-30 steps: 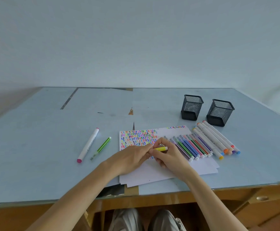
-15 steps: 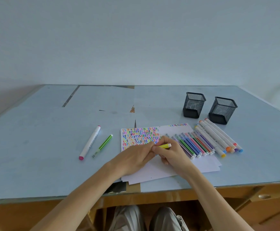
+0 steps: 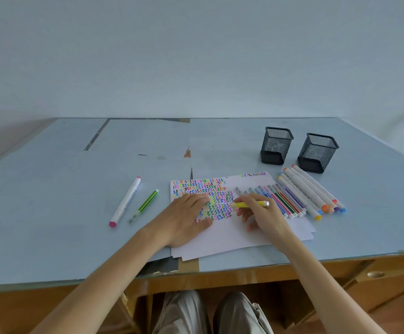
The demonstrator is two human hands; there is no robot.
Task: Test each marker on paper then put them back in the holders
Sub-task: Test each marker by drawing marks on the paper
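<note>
My right hand (image 3: pixel 261 213) pinches a yellow marker (image 3: pixel 251 204), its tip touching the white paper (image 3: pixel 232 235) among rows of coloured squiggles. My left hand (image 3: pixel 186 218) rests flat on the paper, fingers straight. A row of thin coloured markers (image 3: pixel 280 201) lies on the paper's right part, with several thick white markers (image 3: pixel 309 189) beside them. Two black mesh holders (image 3: pixel 276 145) (image 3: pixel 317 151) stand behind them. Left of the paper lie a thick white marker with a pink cap (image 3: pixel 125 202) and a thin green marker (image 3: pixel 144 206).
The light blue desk top (image 3: pixel 51 189) ends in a front edge near my lap. A wooden drawer with a round pull (image 3: pixel 375 274) sits below on the right. A wall runs behind the desk.
My two hands were together at the yellow marker; now they have parted. The left hand lies flat on the paper, and the right has brought the marker's tip onto the sheet.
</note>
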